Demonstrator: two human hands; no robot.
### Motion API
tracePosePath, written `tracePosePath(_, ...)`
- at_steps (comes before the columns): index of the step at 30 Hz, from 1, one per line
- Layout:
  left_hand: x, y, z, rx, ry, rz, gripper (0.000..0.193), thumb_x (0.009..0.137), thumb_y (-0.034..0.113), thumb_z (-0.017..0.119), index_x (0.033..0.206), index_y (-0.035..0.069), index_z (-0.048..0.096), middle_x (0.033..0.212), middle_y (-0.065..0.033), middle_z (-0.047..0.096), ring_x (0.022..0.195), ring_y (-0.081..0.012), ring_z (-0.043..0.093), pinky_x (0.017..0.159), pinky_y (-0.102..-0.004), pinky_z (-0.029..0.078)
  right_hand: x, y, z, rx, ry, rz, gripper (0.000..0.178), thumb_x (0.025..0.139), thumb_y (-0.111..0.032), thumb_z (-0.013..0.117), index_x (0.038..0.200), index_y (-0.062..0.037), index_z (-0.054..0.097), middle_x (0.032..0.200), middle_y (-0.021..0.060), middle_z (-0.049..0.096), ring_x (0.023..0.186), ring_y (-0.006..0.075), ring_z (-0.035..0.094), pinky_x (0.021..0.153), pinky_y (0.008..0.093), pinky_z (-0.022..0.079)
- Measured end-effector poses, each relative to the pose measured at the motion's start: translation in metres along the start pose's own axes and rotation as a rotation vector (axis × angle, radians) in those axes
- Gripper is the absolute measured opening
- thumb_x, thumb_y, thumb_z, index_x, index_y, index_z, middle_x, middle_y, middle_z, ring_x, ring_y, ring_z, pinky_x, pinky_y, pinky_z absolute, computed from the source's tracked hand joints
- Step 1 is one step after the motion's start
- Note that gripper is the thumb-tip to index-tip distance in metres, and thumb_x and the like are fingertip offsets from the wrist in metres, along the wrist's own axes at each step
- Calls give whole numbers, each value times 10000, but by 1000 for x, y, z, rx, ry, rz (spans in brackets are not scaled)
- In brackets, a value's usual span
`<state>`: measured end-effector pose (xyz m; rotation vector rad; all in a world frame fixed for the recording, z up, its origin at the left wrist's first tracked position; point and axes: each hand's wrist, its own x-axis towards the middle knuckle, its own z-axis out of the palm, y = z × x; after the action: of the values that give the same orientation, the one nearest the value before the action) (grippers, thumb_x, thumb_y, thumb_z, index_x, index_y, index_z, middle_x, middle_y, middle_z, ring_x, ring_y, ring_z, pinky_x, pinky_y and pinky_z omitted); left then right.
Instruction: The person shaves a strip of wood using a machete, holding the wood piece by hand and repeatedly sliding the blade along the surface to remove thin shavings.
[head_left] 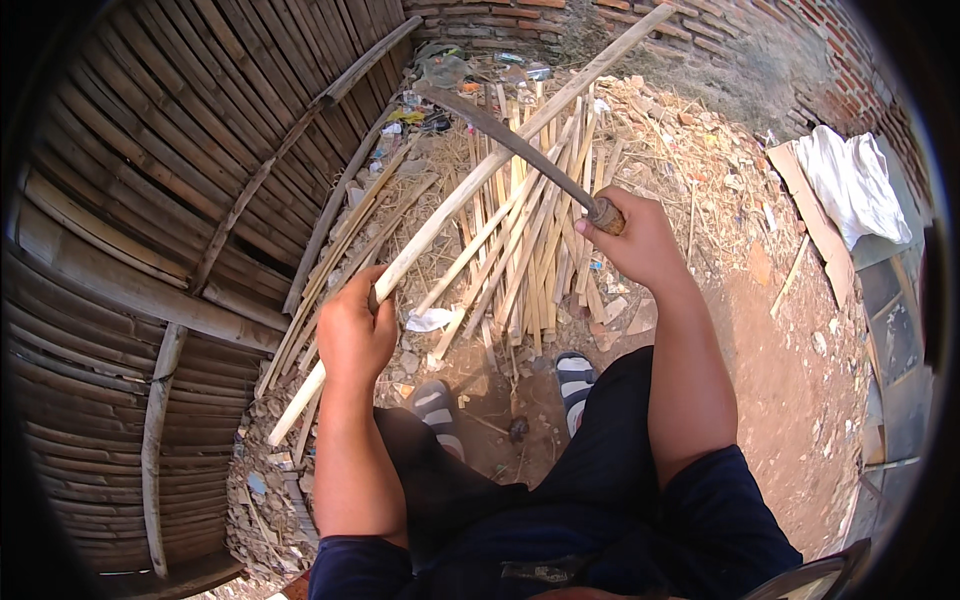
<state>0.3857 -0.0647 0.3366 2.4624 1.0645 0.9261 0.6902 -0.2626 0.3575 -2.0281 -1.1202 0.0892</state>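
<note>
My left hand point(357, 325) is wrapped round a long pale bamboo strip point(450, 210), which slants from the lower left up to the far right. In my right hand point(632, 235) is the wooden handle of a machete point(515, 145). Its dark, slightly curved blade points to the far left and crosses over the strip; whether it touches the strip I cannot tell. Below them, a loose pile of split bamboo strips point(540, 265) lies on the ground in front of my feet.
A slatted bamboo wall point(150, 150) rises on the left, with more strips point(335, 255) along its foot. At the back is a brick wall point(690, 45). A white cloth point(850, 185) and a cardboard piece point(815, 225) lie at the right. Rubble and litter cover the dirt.
</note>
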Motion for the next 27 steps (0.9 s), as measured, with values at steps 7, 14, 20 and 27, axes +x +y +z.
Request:
tracePosePath(7,-2,0,6,84,-49,-5,306,869,88,739,1172,101,781,834,-198,727,780,-409,717,722,-489,562,-15,-26,32,-213,-263,-305,269,849,-254,849,1009,-89,710,855,153,720,870,415,716,752,523,551)
tracePosePath(14,-1,-4,0,-10,7,5,287,887,102,749,1173,101,780,878,-194,750,827,-397,739,750,-473,575,1,-7,4,-113,-36,-68,309,891,-295,872,1012,-58,715,755,143,663,701,345,635,681,437,510)
tracePosePath(20,0,0,-1,9,-15,4,297,881,105,741,1176,111,782,855,-191,742,805,-396,735,737,-471,574,-1,5,-3,-152,23,-66,301,898,-293,870,1028,-57,737,764,130,675,691,332,631,688,429,510)
tracePosePath(27,-3,-5,9,68,-59,8,299,867,99,735,1162,102,786,853,-195,741,802,-412,729,736,-483,572,-13,-25,33,-232,-256,-332,230,859,-226,849,957,-77,702,834,152,708,821,387,710,699,479,525)
